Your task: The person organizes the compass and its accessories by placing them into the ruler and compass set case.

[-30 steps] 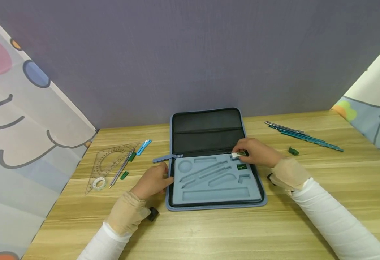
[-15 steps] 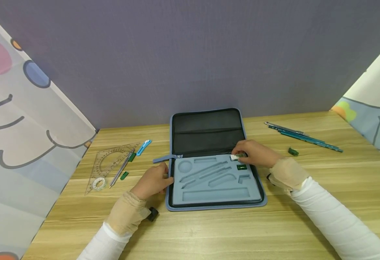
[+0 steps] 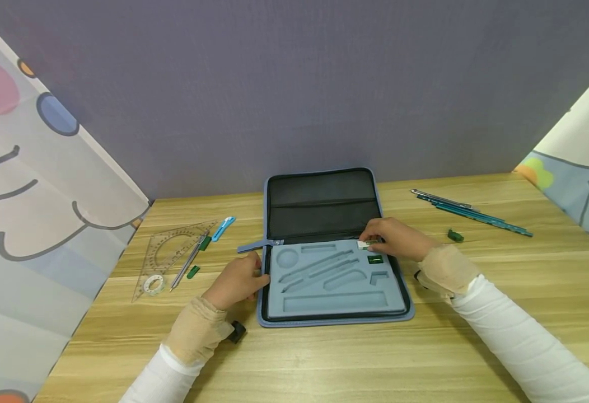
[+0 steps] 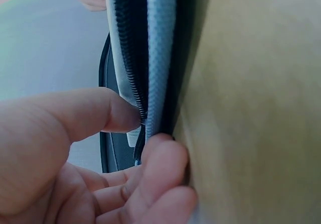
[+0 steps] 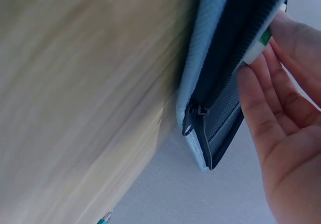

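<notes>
An open zip case [image 3: 336, 322] lies on the table, its pale blue foam tray [image 3: 345, 285] cut with shaped recesses. My right hand [image 3: 397, 238] is at the tray's upper right corner, thumb and fingers on a white and green eraser [image 3: 363, 245], also seen in the right wrist view as a white and green block [image 5: 255, 52]. Just below it a green sharpener [image 3: 375, 259] sits in the foam. At the case's left edge, my left hand [image 3: 236, 281] pinches the zipped rim [image 4: 156, 83] between thumb and fingers.
Left of the case lie a clear set square [image 3: 145, 263], a tape roll [image 3: 153, 284], a compass [image 3: 188, 261], two green pieces and a blue cutter [image 3: 222, 228]. To the right are teal pencils [image 3: 481, 217] and a small green item [image 3: 455, 235].
The eraser has gone from tilted to lying lower and flatter at the foam's corner, with my right hand moving slightly down. My left hand has not moved.
</notes>
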`<state>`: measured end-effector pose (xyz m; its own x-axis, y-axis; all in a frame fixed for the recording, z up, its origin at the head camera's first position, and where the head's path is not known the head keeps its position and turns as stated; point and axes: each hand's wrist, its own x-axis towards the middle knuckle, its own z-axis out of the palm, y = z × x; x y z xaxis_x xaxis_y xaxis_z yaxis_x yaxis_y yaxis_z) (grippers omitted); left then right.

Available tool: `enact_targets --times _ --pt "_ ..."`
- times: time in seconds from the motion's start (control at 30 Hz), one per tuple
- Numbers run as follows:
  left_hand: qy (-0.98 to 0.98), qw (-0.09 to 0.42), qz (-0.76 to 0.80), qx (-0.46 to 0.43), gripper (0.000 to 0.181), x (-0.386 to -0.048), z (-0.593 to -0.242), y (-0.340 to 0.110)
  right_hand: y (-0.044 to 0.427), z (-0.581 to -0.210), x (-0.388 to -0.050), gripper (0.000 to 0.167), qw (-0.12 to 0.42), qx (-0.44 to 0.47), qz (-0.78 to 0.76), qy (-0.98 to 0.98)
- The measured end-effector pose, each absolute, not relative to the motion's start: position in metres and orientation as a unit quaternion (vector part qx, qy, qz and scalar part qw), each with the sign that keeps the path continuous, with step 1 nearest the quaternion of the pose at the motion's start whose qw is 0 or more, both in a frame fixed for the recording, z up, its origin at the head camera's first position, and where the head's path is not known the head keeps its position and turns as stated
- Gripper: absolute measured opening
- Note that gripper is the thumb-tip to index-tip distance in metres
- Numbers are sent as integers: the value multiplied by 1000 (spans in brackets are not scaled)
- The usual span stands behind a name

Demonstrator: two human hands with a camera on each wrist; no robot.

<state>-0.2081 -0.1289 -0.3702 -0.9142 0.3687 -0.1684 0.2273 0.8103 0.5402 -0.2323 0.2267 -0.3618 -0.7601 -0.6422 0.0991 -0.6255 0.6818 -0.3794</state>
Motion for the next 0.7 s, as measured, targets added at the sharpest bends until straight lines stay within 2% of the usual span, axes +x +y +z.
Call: enact_targets --times 0.7 --pt "943 136 260 157 24 -209 -370 -129 227 -362 -231 17 23 -333 -217 917"
